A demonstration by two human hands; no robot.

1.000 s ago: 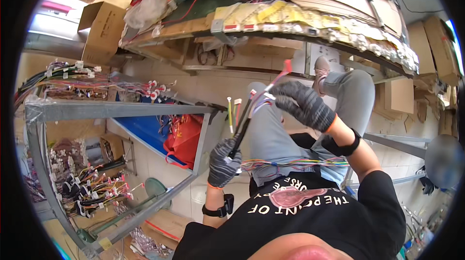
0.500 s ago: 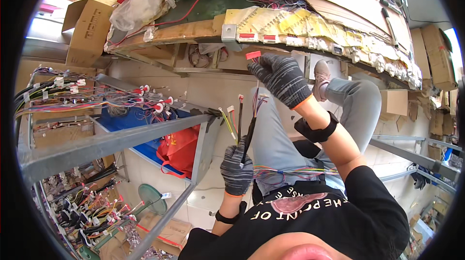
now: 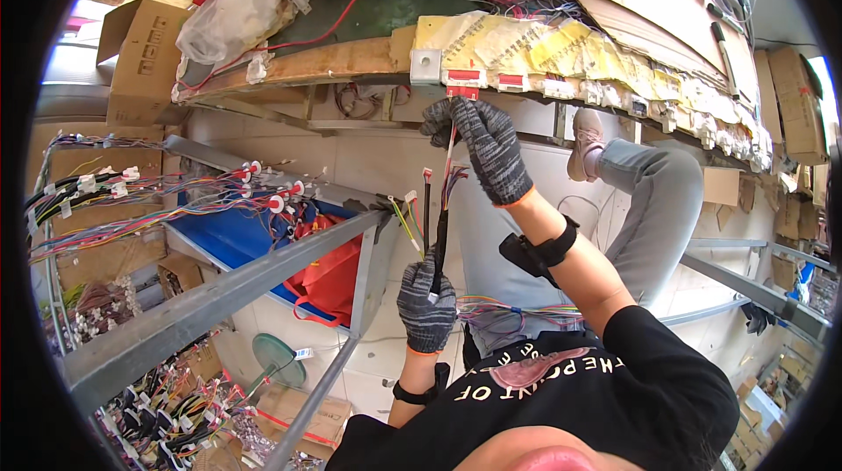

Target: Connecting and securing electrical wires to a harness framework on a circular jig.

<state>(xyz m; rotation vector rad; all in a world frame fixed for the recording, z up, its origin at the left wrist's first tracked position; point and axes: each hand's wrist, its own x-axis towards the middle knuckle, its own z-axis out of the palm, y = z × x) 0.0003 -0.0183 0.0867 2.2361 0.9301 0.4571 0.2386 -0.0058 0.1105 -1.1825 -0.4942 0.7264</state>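
Note:
My left hand [image 3: 427,309], in a dark grey knit glove, is closed round a wire harness [image 3: 441,239] with black sleeving. Several loose branches with small connectors rise above that fist. At the bench edge, my gloved right hand [image 3: 487,145] pinches a red connector [image 3: 462,93] on the harness's longer wires. The red connector is right below a white socket with a red strip [image 3: 465,77] fixed along the edge; whether it has entered the socket I cannot tell. Another bundle of coloured wires [image 3: 517,309] lies across my lap.
More sockets [image 3: 561,88] and yellowed labels line the bench edge. A grey metal rack bar [image 3: 219,282] crosses at left, near hanging harnesses [image 3: 167,186] and a blue bin [image 3: 219,234] with a red bag [image 3: 329,274]. Cardboard, a marker [image 3: 724,54] and tape lie at the far right.
My right hand has carried the red connector up against the bench edge, below the socket. The left hand keeps its grip on the harness, nearly in place. The view has shifted slightly.

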